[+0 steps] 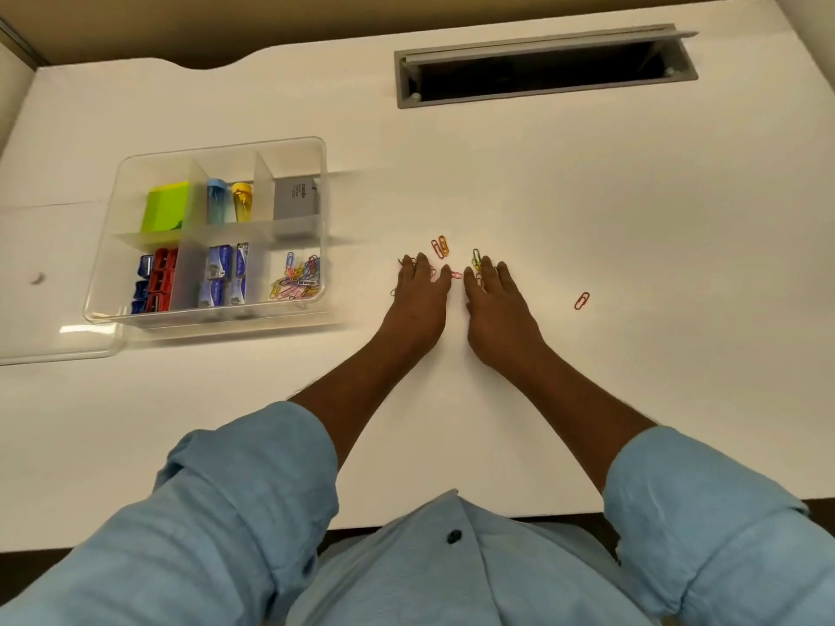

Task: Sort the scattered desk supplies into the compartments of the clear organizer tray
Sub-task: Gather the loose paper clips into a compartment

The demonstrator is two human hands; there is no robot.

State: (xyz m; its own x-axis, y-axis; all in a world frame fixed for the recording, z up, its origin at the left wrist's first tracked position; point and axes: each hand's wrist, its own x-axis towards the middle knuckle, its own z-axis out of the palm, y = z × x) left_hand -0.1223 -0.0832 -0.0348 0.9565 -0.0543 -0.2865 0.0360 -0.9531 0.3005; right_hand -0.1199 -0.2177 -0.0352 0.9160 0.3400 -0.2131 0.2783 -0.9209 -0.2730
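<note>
Raking loose paper clips (pixel 440 248) together at desk (pixel 587 196) centre with left hand (pixel 422 291) and right hand (pixel 494 295) flat, fingers (pixel 445 276) straight; next, likely pinching them up for organizer tray (pixel 326 196), near-right compartment.

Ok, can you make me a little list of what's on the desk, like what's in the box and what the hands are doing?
tray: clear organizer tray on the left of the white desk, six compartments
front right compartment: coloured paper clips
back left compartment: green sticky notes
left hand: flat on the desk, fingers over loose clips
right hand: flat on the desk, fingers over loose clips
stray: one red clip alone, right of the right hand
left to sort: the loose clips
</note>
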